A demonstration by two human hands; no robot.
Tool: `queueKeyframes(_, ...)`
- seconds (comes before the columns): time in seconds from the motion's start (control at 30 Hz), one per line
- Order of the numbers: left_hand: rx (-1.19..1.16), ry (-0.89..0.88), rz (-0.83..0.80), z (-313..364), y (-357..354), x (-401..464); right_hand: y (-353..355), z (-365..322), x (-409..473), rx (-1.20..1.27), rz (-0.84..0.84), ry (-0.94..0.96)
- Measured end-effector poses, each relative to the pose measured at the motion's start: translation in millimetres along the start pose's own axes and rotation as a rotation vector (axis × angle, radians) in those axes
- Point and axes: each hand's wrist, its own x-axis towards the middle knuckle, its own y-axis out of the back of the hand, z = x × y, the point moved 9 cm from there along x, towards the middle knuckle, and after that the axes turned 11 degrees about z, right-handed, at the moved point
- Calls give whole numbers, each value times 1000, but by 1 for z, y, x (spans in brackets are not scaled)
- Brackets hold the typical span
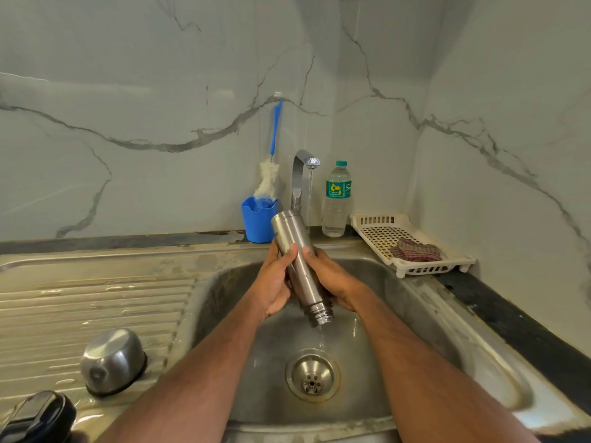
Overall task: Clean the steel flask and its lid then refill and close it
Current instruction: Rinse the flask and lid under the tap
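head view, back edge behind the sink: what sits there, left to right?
blue cup holding the bottle brush → tap, running → plastic water bottle → white tray with a checked cloth in it.

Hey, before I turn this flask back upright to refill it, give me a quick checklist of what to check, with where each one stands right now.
1. Both hands on the flask: ok, left hand and right hand hold its body.
2. Flask drained: not ok, mouth points down and water is running out over the sink.
3. Inside clean: cannot tell, interior hidden.
4. Tap off: not ok, a thin stream falls from it.
5. Water bottle within reach for refilling: ok, upright beside the tap.
6. Lid ready: ok, resting on the drainboard; whether it is clean, cannot tell.
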Motion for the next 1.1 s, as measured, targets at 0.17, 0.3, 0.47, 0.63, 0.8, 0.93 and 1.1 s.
queueKeyframes(0.17, 150, -10, 33, -1, 6, 1, -1, -1, 6, 32, 91, -7)
queueKeyframes(0.3, 277, -33, 95, -2, 11, 3, -3, -3, 6, 82, 89, 13)
queueKeyframes(0.47, 524, -215, 40, 5, 2, -2, 1, -11, 7, 265, 164, -2)
queueKeyframes(0.63, 722, -370, 89, 15, -5, -2, 29, -25, 12, 90, 403, 208)
queueKeyframes(0.8, 1004, -476, 203, 22, -2, 0, 36, -36, 10, -134, 510, 341)
queueKeyframes(0.93, 1256, -539, 238, 23, 2, -1, 29, -56, 0, -381, 546, 541)
queueKeyframes(1.1, 1343, -590, 272, 28, 4, 0, 27, -61, 0, -336, 490, 575)
